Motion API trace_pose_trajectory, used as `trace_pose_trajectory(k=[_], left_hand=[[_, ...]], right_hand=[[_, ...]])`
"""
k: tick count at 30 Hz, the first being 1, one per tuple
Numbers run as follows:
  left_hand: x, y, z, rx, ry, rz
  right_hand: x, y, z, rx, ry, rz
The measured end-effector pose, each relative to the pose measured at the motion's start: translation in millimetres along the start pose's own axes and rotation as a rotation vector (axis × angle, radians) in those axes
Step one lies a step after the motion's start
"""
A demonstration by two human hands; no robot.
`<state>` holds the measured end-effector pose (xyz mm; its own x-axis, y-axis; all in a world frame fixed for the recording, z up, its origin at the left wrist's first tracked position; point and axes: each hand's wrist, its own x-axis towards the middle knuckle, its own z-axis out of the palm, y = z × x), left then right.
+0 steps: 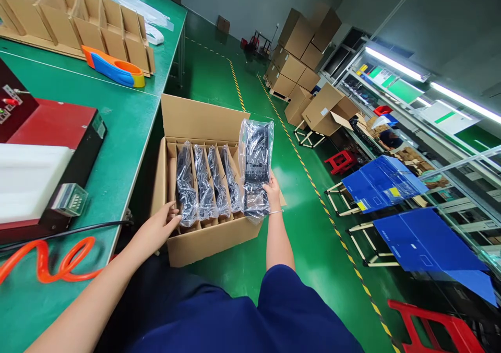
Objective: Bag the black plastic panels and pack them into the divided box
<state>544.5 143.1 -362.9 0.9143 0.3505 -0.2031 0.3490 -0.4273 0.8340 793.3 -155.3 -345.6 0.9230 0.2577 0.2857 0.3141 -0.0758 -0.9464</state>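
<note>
An open cardboard box [213,238] stands in front of me, split by upright cardboard dividers. Several black plastic parts in clear bags [186,186] stand in its slots. Above the box's right end, my right hand [273,190] is closed on another bagged black plastic part [256,157], thumb on its face and fingers behind. This part is long, with a recessed tray-like face. My left hand [164,221] is at the box's near left corner, its fingers slightly bent and apart beside the leftmost bag. Whether the fingertips touch that bag, I cannot tell.
At left, a green workbench [129,160] carries a red-and-black machine [62,128], a tape dispenser [113,68], a cardboard divider set [78,19] and a coiled orange hose [66,269]. To the right are blue bins [379,183], a red stool [434,321] and stacked cartons [291,63].
</note>
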Motion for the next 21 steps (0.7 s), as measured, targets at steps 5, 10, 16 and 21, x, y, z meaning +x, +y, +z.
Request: trace_pose_trajectory(k=[5, 10, 16, 21], left_hand=[[1, -5, 2.0, -0.018, 0.008, 0.013], [3, -9, 2.9, -0.025, 0.015, 0.013], [4, -8, 2.4, -0.009, 0.030, 0.033], [5, -10, 3.9, -0.012, 0.025, 0.042]], right_hand=[[0, 5, 1, 0.007, 0.007, 0.046], [4, 10, 2, -0.108, -0.001, 0.053], [21, 20, 0, -0.311, -0.016, 0.083], [44, 26, 13, -0.495, -0.063, 0.106]])
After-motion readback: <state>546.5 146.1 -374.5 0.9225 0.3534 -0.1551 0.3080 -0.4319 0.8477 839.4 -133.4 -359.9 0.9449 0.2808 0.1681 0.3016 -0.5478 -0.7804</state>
